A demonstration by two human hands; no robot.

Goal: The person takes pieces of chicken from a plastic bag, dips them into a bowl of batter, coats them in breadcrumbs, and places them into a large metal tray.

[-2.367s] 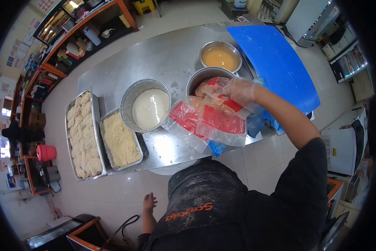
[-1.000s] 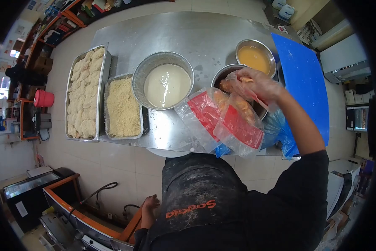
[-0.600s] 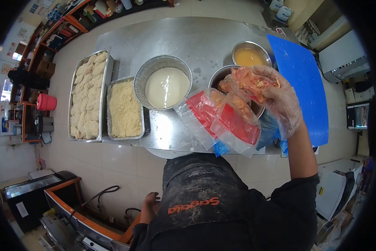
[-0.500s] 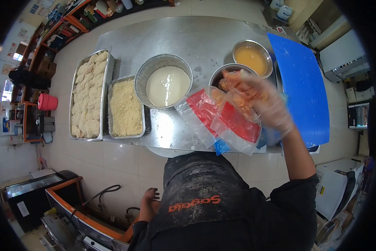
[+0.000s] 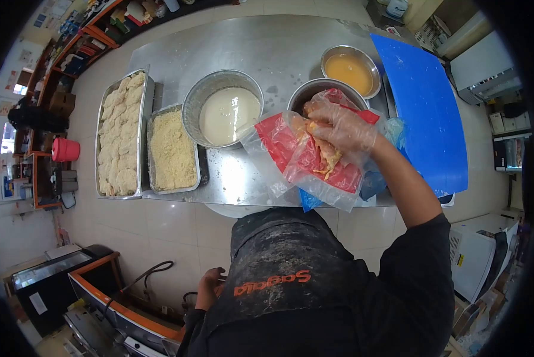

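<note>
My right hand (image 5: 347, 128), in a clear plastic glove, is closed around marinated raw chicken (image 5: 326, 156). The chicken lies over a clear and red plastic bag (image 5: 279, 143) at the table's front edge. Just behind the hand stands a metal bowl (image 5: 300, 95), its inside partly hidden by the bag and hand. My left hand (image 5: 210, 282) hangs low beside my apron, away from the table. Its fingers look loosely apart and nothing shows in them, though the apron hides part of the fingertips.
A pot of pale batter (image 5: 189, 113) stands mid-table, left of the bag. Further left are a tray of crumbly flour coating (image 5: 173, 152) and a long pan of coated pieces (image 5: 121, 137). A bowl of orange liquid (image 5: 350, 71) and a blue board (image 5: 427, 113) are on the right.
My right hand has moved left and slightly forward, down onto the bag with the chicken. The red bag now spreads further around the hand. The left hand stays low by the apron.
</note>
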